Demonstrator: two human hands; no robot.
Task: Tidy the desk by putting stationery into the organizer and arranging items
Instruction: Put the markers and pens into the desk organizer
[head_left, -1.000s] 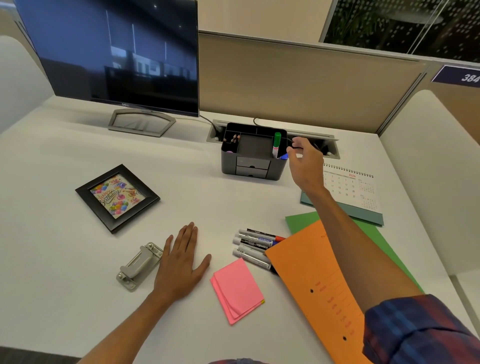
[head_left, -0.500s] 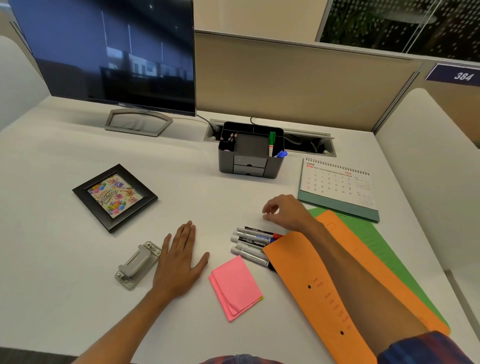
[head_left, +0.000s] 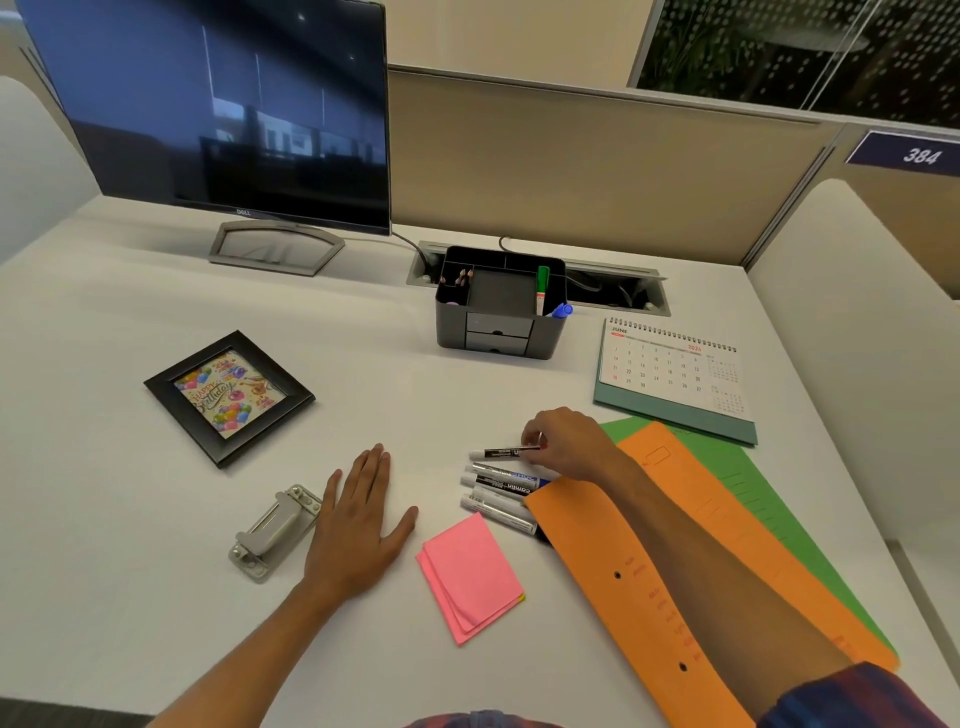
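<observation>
A dark grey desk organizer (head_left: 498, 332) stands at the back middle of the white desk, holding a green marker (head_left: 542, 286), a blue marker (head_left: 562, 310) and pencils (head_left: 461, 277). My right hand (head_left: 569, 441) pinches the red-capped end of the farthest marker (head_left: 501, 453) in a row of markers (head_left: 501, 491) lying on the desk. My left hand (head_left: 363, 525) lies flat and open on the desk beside a grey hole punch (head_left: 275, 530). A pink sticky-note pad (head_left: 470, 577) lies in front of the markers.
An orange folder (head_left: 649, 571) over a green folder (head_left: 753, 493) lies under my right forearm. A desk calendar (head_left: 675, 371) stands at the right, a black picture frame (head_left: 228, 397) at the left, a monitor (head_left: 218, 114) at the back left, a cable slot (head_left: 618, 291) behind the organizer.
My right hand left the organizer, came back to the row of markers and took hold of the farthest one. My left hand stayed flat on the desk.
</observation>
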